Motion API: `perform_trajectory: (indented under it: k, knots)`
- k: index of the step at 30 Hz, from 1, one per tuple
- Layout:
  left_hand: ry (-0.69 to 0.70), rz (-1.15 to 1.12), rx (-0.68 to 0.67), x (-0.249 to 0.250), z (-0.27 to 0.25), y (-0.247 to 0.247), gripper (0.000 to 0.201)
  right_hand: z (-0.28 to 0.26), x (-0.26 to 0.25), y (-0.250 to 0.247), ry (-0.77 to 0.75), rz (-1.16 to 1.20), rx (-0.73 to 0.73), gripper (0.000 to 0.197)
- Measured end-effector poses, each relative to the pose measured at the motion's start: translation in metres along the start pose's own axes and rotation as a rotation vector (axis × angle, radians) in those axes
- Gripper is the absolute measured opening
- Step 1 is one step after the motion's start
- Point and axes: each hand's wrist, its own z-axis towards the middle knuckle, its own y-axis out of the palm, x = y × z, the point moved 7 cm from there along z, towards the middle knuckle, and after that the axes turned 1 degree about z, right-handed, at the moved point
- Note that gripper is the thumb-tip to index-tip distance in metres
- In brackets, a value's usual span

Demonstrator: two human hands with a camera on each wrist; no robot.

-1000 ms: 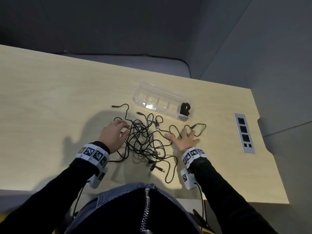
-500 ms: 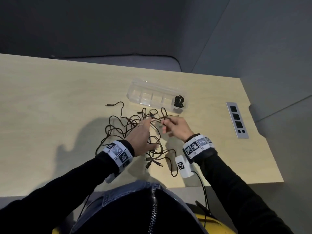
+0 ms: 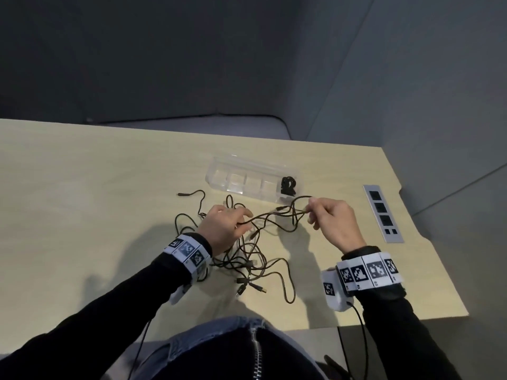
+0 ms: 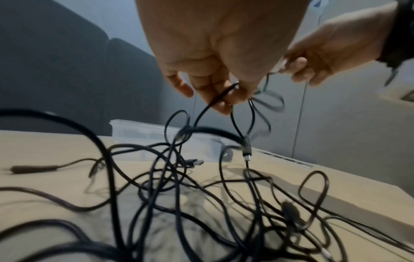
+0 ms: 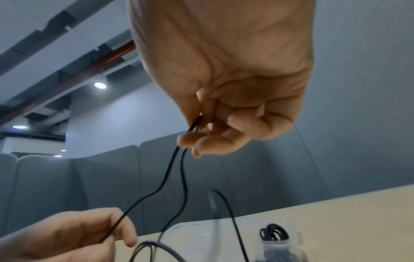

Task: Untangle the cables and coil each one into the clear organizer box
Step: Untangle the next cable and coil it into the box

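Note:
A tangle of thin black cables (image 3: 247, 259) (image 4: 170, 191) lies on the wooden table in front of me. My left hand (image 3: 227, 226) (image 4: 226, 92) pinches a strand lifted out of the tangle. My right hand (image 3: 329, 218) (image 5: 201, 134) pinches the same stretch of cable (image 5: 170, 175) further right, so it hangs between both hands above the table. The clear organizer box (image 3: 252, 182) (image 5: 215, 237) stands just behind the hands. One coiled black cable (image 3: 288, 186) (image 5: 273, 234) sits in its rightmost compartment.
A grey power socket strip (image 3: 382, 212) is set into the table at the right. The table's right edge (image 3: 439, 270) and front edge are close. Grey padded panels stand behind the table. Loose plug ends (image 3: 247, 283) lie near the front of the tangle.
Both hands rose from lying flat on the tangle, met over it and took hold of a strand. They have since drawn apart, the right hand moving right and stretching the cable.

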Motion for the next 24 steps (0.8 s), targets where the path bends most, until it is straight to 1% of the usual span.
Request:
perform_trajectory:
  k: [1,2,4,6,8,10,12,15,17,18,20,22,24]
  knots:
    - [0.023,0.026,-0.013,-0.002,0.002,-0.003,0.042,0.000,0.003,-0.004,0.015,-0.003,0.028,0.037]
    - [0.033,0.053,-0.055,-0.003,0.005,-0.004,0.037,-0.001,0.006,-0.007,0.021,-0.002,0.048,0.037]
    - [0.040,0.126,-0.164,-0.005,0.009,0.000,0.028,-0.002,0.006,-0.013,0.023,0.016,0.089,0.036]
    - [0.022,0.212,-0.267,-0.007,0.009,0.006,0.024,-0.002,0.006,-0.021,0.030,0.078,0.158,0.036]
    - [-0.026,0.297,-0.355,-0.020,0.003,0.016,0.025,-0.001,0.011,-0.038,0.049,0.162,0.274,0.035]
    - [-0.121,0.353,-0.427,-0.041,-0.008,0.020,0.028,-0.002,0.021,-0.066,0.093,0.266,0.456,0.033]
    - [-0.217,0.370,-0.443,-0.062,-0.019,0.015,0.029,-0.003,0.034,-0.097,0.139,0.353,0.600,0.031]
    - [-0.230,0.465,-0.372,-0.077,-0.026,-0.003,0.029,-0.007,0.052,-0.133,0.180,0.368,0.694,0.031]
    - [-0.272,0.465,-0.332,-0.085,-0.027,-0.014,0.031,-0.011,0.064,-0.148,0.215,0.372,0.736,0.033]
    - [-0.299,0.445,-0.306,-0.087,-0.027,-0.020,0.031,-0.011,0.069,-0.152,0.234,0.369,0.724,0.032]
    - [-0.341,0.382,-0.249,-0.083,-0.024,-0.029,0.029,-0.008,0.080,-0.148,0.290,0.321,0.627,0.028]
    - [-0.356,0.303,-0.181,-0.072,-0.019,-0.038,0.028,-0.001,0.090,-0.132,0.360,0.201,0.463,0.028]
    - [-0.322,0.234,-0.112,-0.055,-0.011,-0.047,0.028,0.003,0.094,-0.111,0.414,0.013,0.292,0.039]
